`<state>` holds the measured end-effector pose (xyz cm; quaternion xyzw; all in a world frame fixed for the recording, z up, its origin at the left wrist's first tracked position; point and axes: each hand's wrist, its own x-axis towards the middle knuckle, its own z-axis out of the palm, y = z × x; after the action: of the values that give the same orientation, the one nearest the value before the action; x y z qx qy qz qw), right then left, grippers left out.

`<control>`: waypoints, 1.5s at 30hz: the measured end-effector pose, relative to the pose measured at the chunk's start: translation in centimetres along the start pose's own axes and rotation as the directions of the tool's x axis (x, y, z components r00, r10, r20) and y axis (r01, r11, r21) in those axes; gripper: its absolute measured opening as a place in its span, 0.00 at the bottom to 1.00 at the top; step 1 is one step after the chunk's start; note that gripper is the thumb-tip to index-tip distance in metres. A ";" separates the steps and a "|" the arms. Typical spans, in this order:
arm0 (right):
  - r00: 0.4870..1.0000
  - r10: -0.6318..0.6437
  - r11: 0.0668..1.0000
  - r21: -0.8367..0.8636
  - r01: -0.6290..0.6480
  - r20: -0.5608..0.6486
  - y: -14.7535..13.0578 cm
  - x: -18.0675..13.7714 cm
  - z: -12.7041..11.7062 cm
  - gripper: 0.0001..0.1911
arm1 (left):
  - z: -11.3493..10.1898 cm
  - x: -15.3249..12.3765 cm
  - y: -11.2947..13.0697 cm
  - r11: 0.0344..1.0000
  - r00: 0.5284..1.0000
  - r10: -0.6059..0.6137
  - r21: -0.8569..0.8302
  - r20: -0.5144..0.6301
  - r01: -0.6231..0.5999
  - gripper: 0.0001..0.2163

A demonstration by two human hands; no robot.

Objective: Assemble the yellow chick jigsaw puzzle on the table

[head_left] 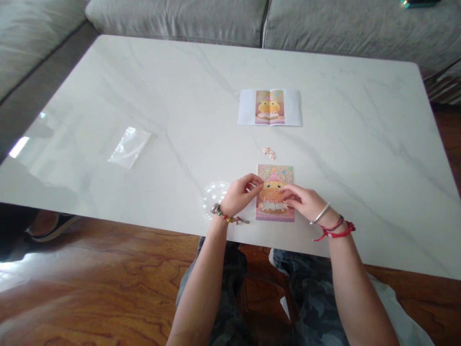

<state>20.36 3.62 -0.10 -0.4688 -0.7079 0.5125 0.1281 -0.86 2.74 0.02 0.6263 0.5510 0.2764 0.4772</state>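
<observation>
A small jigsaw puzzle (275,173) with a yellow cartoon figure in a pink hat lies near the front edge of the white marble table (187,110). My left hand (240,194) rests at the puzzle's left edge, fingers curled with the fingertips pinched together against it. My right hand (302,201) lies over the puzzle's lower right part, fingers bent and pressing down on its surface. Whether either hand holds a piece is hidden. Two loose puzzle pieces (269,153) sit just beyond the puzzle.
A folded reference sheet (270,107) with the same picture lies farther back. A clear plastic bag (128,146) lies to the left, and a clear round lid or dish (213,194) sits beside my left wrist. Grey sofa cushions (180,17) border the far side.
</observation>
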 end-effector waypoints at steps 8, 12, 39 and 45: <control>0.991 -0.137 0.965 -0.226 0.133 -0.002 -0.6 0.3 0.7 0.13 | 0.9 0.0 1.4 0.981 0.993 0.112 0.158 0.034 -0.116 0.06; 0.971 -0.235 0.918 -0.338 0.208 -0.039 -0.8 0.3 0.9 0.14 | 1.9 0.1 1.2 0.937 0.981 0.144 0.302 0.131 -0.178 0.06; 0.943 -0.266 0.869 -0.472 0.144 -0.202 0.1 -1.4 2.3 0.08 | 3.5 0.8 0.5 0.861 0.988 0.087 0.490 0.129 -0.139 0.08; 0.948 -0.281 0.815 -0.559 0.153 -0.151 0.2 -1.9 2.7 0.11 | 3.8 0.7 0.7 0.841 0.993 0.071 0.530 0.096 -0.111 0.09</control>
<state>19.69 0.52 -0.90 -0.4567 -0.8531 0.2172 0.1285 2.93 2.32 -0.98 0.7693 0.5580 0.1116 0.2904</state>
